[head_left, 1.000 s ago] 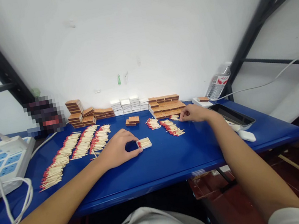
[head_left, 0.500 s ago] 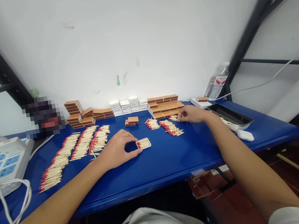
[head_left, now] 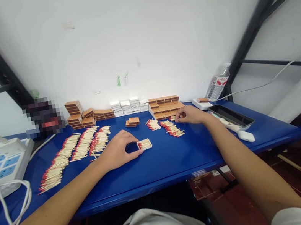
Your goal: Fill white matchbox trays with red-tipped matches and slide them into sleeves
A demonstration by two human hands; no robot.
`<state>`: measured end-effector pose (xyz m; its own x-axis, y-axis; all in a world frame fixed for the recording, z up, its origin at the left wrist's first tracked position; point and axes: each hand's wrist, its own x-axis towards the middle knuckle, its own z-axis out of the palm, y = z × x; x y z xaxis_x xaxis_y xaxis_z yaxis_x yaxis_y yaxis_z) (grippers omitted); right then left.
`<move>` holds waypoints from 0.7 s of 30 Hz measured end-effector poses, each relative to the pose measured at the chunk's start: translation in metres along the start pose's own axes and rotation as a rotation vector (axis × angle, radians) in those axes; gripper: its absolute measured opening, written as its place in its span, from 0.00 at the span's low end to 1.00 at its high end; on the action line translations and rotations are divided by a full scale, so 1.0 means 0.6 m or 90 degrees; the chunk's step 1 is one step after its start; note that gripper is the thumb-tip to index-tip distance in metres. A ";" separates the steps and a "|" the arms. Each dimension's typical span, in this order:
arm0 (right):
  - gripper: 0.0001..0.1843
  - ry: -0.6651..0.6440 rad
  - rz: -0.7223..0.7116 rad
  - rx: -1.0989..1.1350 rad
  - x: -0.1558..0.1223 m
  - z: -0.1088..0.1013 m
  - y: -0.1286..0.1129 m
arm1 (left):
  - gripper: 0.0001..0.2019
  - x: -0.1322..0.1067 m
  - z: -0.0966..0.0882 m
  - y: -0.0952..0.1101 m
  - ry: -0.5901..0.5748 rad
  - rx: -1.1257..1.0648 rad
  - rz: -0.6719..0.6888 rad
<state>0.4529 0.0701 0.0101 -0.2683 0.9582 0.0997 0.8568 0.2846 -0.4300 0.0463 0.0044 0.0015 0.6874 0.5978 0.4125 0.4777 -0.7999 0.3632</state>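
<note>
Between the thumb and fingers of my left hand (head_left: pixel 120 148) is a small white matchbox tray (head_left: pixel 147 147) resting on the blue table, with red-tipped matches (head_left: pixel 144 143) lying in it. Farther right, my right hand (head_left: pixel 188 115) is closed in a pinch at a small bunch of matches (head_left: pixel 172 118). Its fingertips hide part of that bunch. Just in front of it lies a bigger pile of matches (head_left: pixel 172 128), and another pile (head_left: pixel 153 124) is to its left. Two orange matchbox covers (head_left: pixel 132 122) lie behind the tray.
Long rows of matches (head_left: pixel 61 155) spread over the left side. Against the wall stand orange matchboxes (head_left: pixel 75 116), white tray stacks (head_left: pixel 131 106) and more orange boxes (head_left: pixel 167 106). A power strip (head_left: pixel 8 164), a bottle (head_left: pixel 219 83), a black tray (head_left: pixel 232 115) and a white case (head_left: pixel 246 136) flank them.
My right hand has shifted slightly to the left and covers more of the small bunch of matches. My left hand and the tray have stayed in place.
</note>
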 end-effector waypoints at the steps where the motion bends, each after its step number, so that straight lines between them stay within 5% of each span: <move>1: 0.16 -0.004 -0.003 0.000 0.000 0.001 0.000 | 0.13 0.000 0.000 0.000 0.000 -0.001 0.000; 16: 0.19 -0.001 0.013 0.001 -0.002 0.004 -0.003 | 0.13 0.000 0.000 0.001 0.002 -0.007 0.000; 21: 0.22 0.013 -0.028 0.062 -0.014 -0.005 -0.051 | 0.13 0.000 0.000 -0.001 0.002 -0.007 -0.003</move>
<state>0.4303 0.0536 0.0251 -0.2950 0.9454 0.1387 0.7970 0.3235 -0.5101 0.0463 0.0047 0.0011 0.6828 0.6022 0.4137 0.4755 -0.7962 0.3741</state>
